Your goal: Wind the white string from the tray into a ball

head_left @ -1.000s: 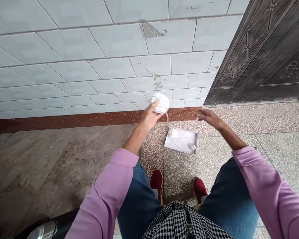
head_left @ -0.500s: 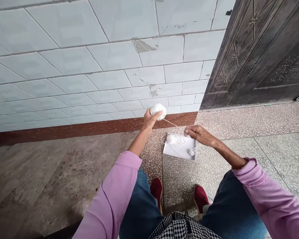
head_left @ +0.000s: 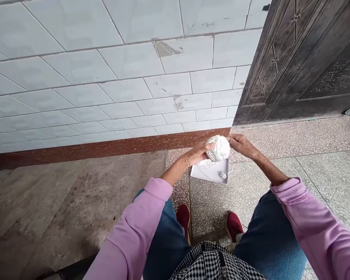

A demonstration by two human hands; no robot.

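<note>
A ball of white yarn point(head_left: 218, 148) is gripped in my left hand point(head_left: 198, 152), the thumb lying across its left side. Close against the ball's right edge, my right hand point(head_left: 242, 145) has its fingers pinched together; the strand between them is hard to see at this moment. Below the ball, a shallow white box point(head_left: 207, 178) rests on the floor. It contains a loose white yarn bundle point(head_left: 206, 164), partly hidden by the ball, and a small greyish-white yarn bundle point(head_left: 223, 175) on the right.
A pale tiled wall point(head_left: 128, 93) with a red-brown base strip point(head_left: 119, 147) stands ahead. To the right is a dark carved door point(head_left: 306, 66). My red shoes point(head_left: 233, 223) are on the speckled floor point(head_left: 210, 200), just short of the box.
My left hand has brought the yarn ball right and down, over the box's far side. My right hand has risen slightly, and the strand stretched between the hands no longer shows.
</note>
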